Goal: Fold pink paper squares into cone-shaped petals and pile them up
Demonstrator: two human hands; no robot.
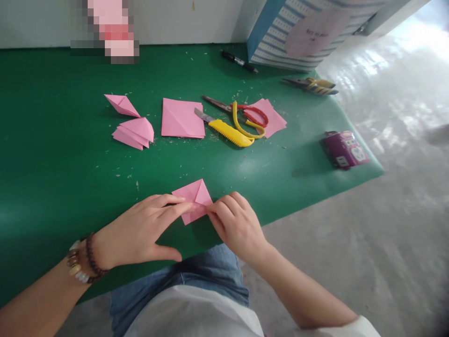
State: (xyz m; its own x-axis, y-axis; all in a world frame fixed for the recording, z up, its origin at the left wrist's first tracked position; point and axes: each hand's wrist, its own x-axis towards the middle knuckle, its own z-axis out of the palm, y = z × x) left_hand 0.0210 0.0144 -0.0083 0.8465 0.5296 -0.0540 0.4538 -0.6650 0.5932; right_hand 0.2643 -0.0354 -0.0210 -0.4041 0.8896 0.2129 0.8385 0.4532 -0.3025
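A small pink folded paper square lies on the green table near its front edge, with a triangular flap folded on its upper right part. My left hand rests over its left side, fingers stretched out and fingertips pressing on the paper, thumb spread apart. At the right corner of the square, my right hand pinches the paper's edge between thumb and forefinger; the other fingers are curled. Beyond my hands lie a pink paper stack and two folded pink pieces, one pointed and one fan-like.
Scissors with red and yellow handles and a yellow utility knife lie partly over more pink paper. Farther back are a black pen, pliers and a striped box. A purple box sits near the right edge.
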